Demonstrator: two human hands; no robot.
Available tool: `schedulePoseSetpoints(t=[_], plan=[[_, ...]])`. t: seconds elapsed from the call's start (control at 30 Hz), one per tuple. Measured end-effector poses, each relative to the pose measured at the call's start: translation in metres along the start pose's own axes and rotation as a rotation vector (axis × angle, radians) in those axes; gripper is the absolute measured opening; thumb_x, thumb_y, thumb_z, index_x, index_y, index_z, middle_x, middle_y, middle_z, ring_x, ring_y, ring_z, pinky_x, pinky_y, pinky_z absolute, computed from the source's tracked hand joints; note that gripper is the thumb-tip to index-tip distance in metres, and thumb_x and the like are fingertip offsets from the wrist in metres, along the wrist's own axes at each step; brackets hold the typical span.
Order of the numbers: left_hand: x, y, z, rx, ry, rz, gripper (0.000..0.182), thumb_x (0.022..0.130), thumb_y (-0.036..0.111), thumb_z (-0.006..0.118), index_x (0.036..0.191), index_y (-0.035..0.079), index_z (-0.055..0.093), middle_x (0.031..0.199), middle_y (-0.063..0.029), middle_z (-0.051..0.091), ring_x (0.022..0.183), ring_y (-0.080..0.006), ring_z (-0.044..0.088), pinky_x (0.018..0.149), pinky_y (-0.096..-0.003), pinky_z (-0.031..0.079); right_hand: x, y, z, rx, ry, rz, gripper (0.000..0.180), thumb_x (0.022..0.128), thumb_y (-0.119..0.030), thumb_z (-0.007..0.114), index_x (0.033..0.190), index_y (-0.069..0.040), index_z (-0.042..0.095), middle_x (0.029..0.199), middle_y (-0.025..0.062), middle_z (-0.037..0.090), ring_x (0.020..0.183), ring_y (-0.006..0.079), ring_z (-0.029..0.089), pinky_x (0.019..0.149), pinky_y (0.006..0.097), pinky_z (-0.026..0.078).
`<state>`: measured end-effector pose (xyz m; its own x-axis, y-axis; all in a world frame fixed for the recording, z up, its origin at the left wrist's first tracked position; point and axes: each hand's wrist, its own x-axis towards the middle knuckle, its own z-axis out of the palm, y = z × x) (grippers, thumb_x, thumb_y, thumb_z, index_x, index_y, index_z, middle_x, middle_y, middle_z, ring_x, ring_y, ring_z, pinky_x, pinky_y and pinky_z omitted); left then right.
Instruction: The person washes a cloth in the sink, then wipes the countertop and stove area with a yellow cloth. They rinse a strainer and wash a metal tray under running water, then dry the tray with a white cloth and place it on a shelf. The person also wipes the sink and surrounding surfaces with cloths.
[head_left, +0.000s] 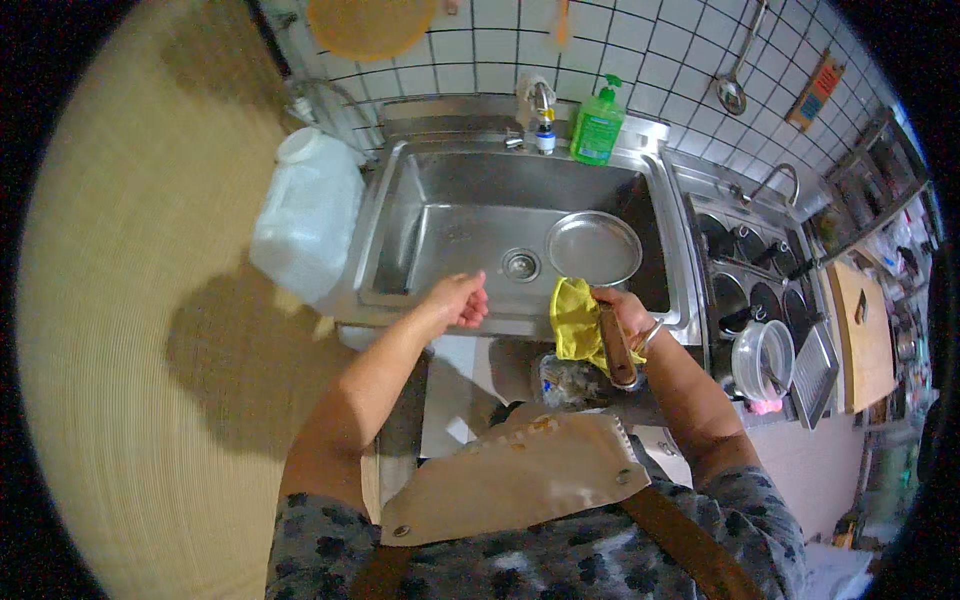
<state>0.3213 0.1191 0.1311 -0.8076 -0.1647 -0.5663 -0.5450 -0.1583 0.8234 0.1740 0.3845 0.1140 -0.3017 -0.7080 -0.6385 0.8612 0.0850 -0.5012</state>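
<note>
My right hand (628, 309), with a bracelet at its wrist, grips a yellow cloth (574, 319) and a long brown wooden handle (616, 345) over the front right edge of the sink. What the handle belongs to is hidden. Over the sink's front rim, my left hand (459, 301) has its fingers curled, and no object shows in it. A round shallow metal pan or tray (595, 247) lies in the steel sink (465, 232), right of the drain (521, 265).
Behind the sink stand a faucet (543, 120) and a green pump bottle (598, 127). A large white plastic jug (311, 214) is at the left. At the right are several black-handled pots (727, 296), a clear plastic tub (762, 360) and a wooden board (860, 337).
</note>
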Motion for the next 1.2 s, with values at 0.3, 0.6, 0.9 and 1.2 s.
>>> schedulePoseSetpoints(t=[0.3,0.6,0.9,1.2], plan=[[0.215,0.091,-0.043,0.269,0.078,0.133,0.026,0.089,0.026,0.047,0.111,0.013,0.048,0.094,-0.0025,0.055,0.072,-0.0137,0.058,0.056,-0.0270,0.047,0.100,-0.052,0.002,0.147,0.035,-0.003,0.037,0.086,-0.022,0.044,0.113,0.003,0.049,0.101,0.0165,0.059,0.091,0.0291,0.059,0.082,0.0407,0.048],[0.438,0.119,-0.089,0.991,0.315,0.444,0.051,0.087,0.038,0.043,0.120,0.000,0.040,0.115,-0.0237,0.050,0.108,-0.0383,0.046,0.090,-0.0443,0.037,0.170,-0.035,-0.034,0.076,-0.130,-0.147,0.033,0.087,-0.020,0.045,0.112,0.000,0.052,0.105,0.0113,0.059,0.093,0.0230,0.059,0.083,0.0383,0.046],[0.517,0.137,-0.115,0.708,0.161,0.381,0.038,0.092,0.039,0.035,0.092,0.005,0.052,0.067,-0.0081,0.058,0.057,-0.0199,0.060,0.051,-0.0336,0.046,0.153,-0.044,-0.024,-0.798,0.029,-0.642,0.050,0.065,-0.020,0.070,0.109,0.000,0.055,0.101,0.0095,0.061,0.092,0.0160,0.058,0.081,0.0282,0.045],[0.349,0.068,-0.066,0.039,0.107,-0.112,0.054,0.083,0.060,0.038,0.081,0.009,0.055,0.065,-0.0048,0.056,0.052,-0.0164,0.051,0.046,-0.0308,0.042,0.207,-0.043,0.003,-0.317,0.222,-0.406,0.038,0.067,-0.012,0.067,0.103,-0.003,0.059,0.097,0.0131,0.062,0.084,0.0220,0.061,0.074,0.0302,0.048]])
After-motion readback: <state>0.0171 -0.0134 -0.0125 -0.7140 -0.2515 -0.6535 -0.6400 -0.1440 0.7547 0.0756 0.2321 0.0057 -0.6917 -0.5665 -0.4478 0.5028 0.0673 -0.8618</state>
